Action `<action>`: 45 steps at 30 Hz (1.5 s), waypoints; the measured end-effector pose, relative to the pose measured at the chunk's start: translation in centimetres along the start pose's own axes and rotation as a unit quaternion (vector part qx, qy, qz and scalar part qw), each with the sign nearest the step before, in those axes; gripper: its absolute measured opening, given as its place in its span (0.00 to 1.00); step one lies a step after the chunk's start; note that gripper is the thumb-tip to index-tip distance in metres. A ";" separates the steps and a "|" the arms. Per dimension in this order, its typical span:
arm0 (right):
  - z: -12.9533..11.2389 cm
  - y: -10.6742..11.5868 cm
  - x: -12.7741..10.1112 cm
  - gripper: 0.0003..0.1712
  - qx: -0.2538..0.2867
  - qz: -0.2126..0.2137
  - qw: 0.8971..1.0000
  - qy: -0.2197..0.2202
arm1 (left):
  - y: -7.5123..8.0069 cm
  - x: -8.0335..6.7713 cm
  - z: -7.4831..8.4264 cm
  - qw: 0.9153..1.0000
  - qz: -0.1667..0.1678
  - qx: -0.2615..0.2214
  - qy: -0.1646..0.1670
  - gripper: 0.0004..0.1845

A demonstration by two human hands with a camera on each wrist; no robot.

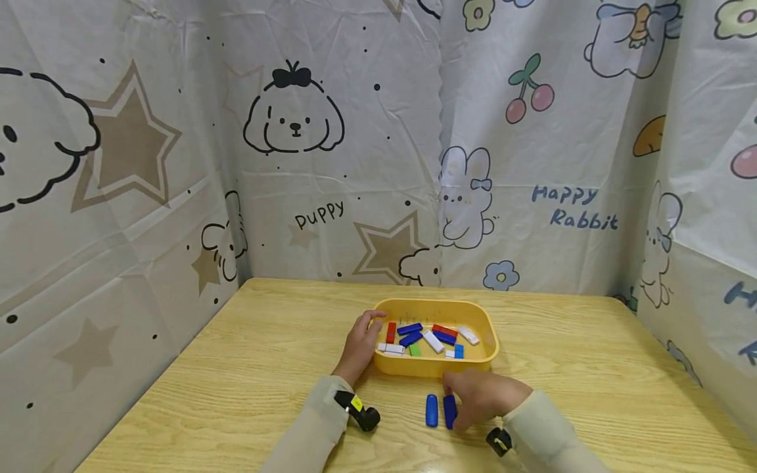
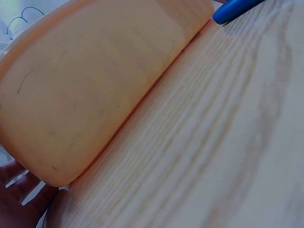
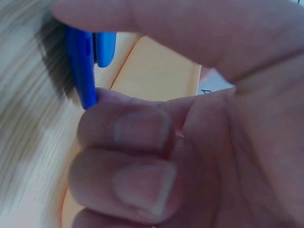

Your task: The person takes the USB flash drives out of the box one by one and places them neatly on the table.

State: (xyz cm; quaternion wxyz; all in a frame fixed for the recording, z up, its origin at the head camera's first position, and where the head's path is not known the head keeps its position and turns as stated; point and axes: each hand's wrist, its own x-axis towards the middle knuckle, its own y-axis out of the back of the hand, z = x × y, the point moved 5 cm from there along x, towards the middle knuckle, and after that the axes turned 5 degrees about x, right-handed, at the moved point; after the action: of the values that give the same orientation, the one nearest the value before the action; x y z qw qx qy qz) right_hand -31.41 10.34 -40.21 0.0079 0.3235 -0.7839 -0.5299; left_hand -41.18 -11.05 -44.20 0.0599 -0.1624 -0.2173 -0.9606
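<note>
Hand [image 1: 481,397] on glossy blue block [image 1: 450,411]

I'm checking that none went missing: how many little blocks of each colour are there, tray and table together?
Blue blocks: 6, two on the table, four in the tray
Red blocks: 2
White blocks: 4
Green blocks: 1
Total: 13, though overlapping ones are hard to separate.

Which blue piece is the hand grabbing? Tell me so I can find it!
Find the yellow tray in the middle of the wooden table. Just in front of it two blue pieces lie side by side. The right hand pinches the right blue piece; the left blue piece lies free.
</note>
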 end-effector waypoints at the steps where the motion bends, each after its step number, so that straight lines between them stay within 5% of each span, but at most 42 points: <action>1: 0.0 0.0 0.0 0.24 0.000 -0.001 1.000 0.001 | 0.0 0.0 0.0 1.000 0.000 0.000 0.000 0.13; 37: 0.2 0.0 0.0 0.26 0.018 -0.001 1.000 -0.012 | -0.1 -0.1 0.0 1.000 -0.010 -0.011 0.003 0.15; 45: -0.3 1.2 -0.2 0.27 0.010 0.045 0.999 0.007 | -0.1 0.0 -0.1 1.000 -0.009 -0.012 0.006 0.14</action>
State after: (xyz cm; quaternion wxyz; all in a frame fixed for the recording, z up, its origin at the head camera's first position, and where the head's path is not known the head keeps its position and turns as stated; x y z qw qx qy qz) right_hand -31.77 10.51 -39.01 0.0341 0.2921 -0.8026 -0.5190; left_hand -41.20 -11.05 -44.37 0.0507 -0.1552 -0.2073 -0.9646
